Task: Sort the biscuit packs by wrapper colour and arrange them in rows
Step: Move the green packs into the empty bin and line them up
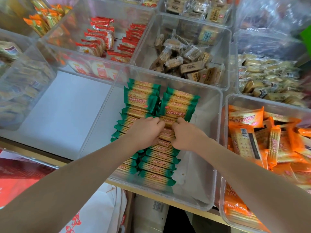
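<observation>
Clear plastic bins crowd a shelf, each holding wrapped biscuits. From the head camera, the middle bin (217,115) holds green-wrapped biscuit packs (143,100) lined up on edge in 2 rows running away from the person. The left hand (146,130) and right hand (186,133) sit side by side on these rows, fingers curled down into the packs between them. An orange-wrapped pile (262,140) fills the bin at right; red-wrapped packs (101,39) stand in a bin behind.
</observation>
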### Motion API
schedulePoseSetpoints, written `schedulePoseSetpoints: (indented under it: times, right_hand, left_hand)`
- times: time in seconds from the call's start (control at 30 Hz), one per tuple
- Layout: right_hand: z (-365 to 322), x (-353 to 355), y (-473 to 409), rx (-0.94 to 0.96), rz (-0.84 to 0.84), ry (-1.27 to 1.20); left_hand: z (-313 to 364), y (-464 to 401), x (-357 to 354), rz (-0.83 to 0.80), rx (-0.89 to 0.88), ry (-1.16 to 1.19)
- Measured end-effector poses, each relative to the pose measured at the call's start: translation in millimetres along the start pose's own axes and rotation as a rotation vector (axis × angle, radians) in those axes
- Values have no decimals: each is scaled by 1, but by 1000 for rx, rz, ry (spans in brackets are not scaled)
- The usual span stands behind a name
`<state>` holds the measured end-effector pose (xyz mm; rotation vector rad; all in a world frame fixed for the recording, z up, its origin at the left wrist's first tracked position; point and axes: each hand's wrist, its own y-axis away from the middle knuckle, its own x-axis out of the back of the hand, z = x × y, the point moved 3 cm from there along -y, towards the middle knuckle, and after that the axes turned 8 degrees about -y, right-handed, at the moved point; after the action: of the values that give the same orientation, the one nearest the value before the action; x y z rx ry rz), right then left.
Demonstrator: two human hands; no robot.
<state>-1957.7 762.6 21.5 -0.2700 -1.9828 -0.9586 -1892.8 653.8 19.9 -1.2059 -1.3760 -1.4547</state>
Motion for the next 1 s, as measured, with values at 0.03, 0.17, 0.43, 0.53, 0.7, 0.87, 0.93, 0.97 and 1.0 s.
schedulePoseSetpoints:
  times: [0.03, 0.17, 0.43, 0.53, 0.7, 0.87, 0.93, 0.97, 1.0]
  right_hand:
    - [-1, 0, 0, 9, 10, 3]
    - [1, -1, -2, 45, 14, 41]
    - [-7, -5, -4, 80, 143, 214]
    - [-7, -4, -2, 106, 191, 316]
    - [-2, 5, 5, 64, 231, 259]
    - [4, 1, 4, 61, 216, 77]
    - [3, -5, 2, 71, 152, 141]
    - [3, -5, 3, 75, 140, 150]
    - [3, -4, 4, 70, 145, 123]
  left_hand:
    - [0, 0, 2, 4, 3, 2]
    - [1, -3, 2, -3, 13, -25]
    - [7, -16, 0, 12, -14, -129]
    - [6, -16, -3, 25, -60, -145]
    - [-10, -2, 0, 135, -192, -58]
    - [-14, -3, -13, 25, -22, 21]
    - [-10, -6, -15, 1, -5, 8]
    - [-9, -7, -14, -11, -6, 17]
    - [-11, -6, -13, -17, -13, 39]
